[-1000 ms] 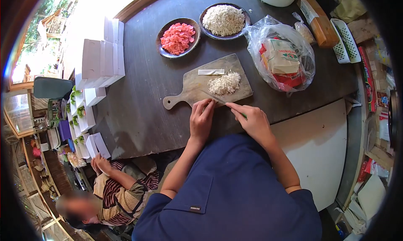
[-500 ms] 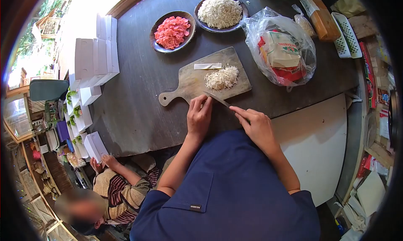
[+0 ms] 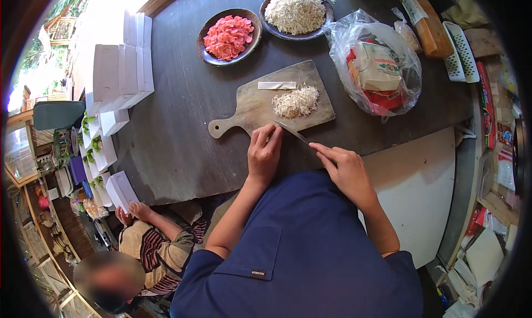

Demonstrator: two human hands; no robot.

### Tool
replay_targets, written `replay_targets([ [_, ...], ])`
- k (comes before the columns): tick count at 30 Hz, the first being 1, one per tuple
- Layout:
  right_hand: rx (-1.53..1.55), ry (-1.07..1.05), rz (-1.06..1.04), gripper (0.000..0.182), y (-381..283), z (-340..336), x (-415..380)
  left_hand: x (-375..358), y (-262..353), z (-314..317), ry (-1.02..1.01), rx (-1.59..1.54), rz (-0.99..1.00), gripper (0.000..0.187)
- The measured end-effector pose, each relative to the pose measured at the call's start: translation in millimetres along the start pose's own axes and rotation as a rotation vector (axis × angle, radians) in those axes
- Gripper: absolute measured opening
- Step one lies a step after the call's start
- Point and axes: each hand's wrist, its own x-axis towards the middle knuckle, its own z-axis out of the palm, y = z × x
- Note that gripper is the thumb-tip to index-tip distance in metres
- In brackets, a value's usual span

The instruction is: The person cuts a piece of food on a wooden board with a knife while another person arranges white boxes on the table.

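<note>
My right hand (image 3: 344, 171) grips the handle end of a knife (image 3: 293, 132), whose blade points up and left over the near edge of the wooden cutting board (image 3: 252, 99). Closed fingers of my left hand (image 3: 264, 152) sit at the board's near edge beside the knife tip; whatever they pinch is too small or hidden to name. A heap of thin pale shreds (image 3: 296, 101) lies on the board's right half. Above it rests a flat whitish strip (image 3: 276, 86).
Beyond the board stand a dark bowl of pink slices (image 3: 228, 37) and a plate of pale shreds (image 3: 295, 13). A clear plastic bag (image 3: 382, 68) with packets lies right. White boxes (image 3: 119, 68) line the left edge, where another person's hands (image 3: 133, 211) touch one box.
The view has shifted slightly. My right hand and the knife handle have moved a little to the right and down; my left hand stays at the board's near edge.
</note>
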Motion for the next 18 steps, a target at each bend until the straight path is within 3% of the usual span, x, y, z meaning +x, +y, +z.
replay_targets([
  [6, -0.014, 0.013, 0.038, 0.032, -0.6, 13.8, 3.8, -3.9, -2.7, 0.0, -0.037, -0.028, -0.024, 0.031],
  [11, 0.065, 0.099, -0.1, 0.033, 8.2, 45.9, 38.6, -1.9, 0.8, -0.1, -0.022, -0.034, -0.023, 0.027],
  [15, 0.159, 0.119, -0.081, 0.033, 4.3, 38.3, 33.4, -0.9, -1.0, -2.8, -0.028, -0.029, -0.038, 0.026],
  [18, 0.028, 0.047, -0.024, 0.032, -4.1, 20.6, 15.6, -2.7, -0.5, -1.1, -0.026, -0.044, -0.042, 0.027],
])
